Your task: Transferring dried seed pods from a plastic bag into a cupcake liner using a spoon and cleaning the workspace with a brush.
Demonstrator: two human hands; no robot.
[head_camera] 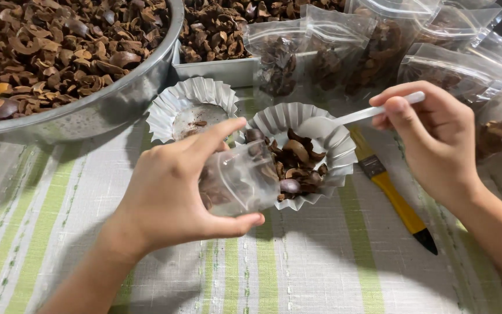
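The left hand (169, 192) grips a clear pouch (242, 180), mouth tipped right toward the fluted foil dish (326, 136) of brown shells (294, 163). The right hand (431, 136) pinches a white spoon (344, 119), its bowl seemingly over the dish, just beside the pouch.

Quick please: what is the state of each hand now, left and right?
Left hand: closed around a clear bag, held at the fluted dish.
Right hand: closed on a white spoon.
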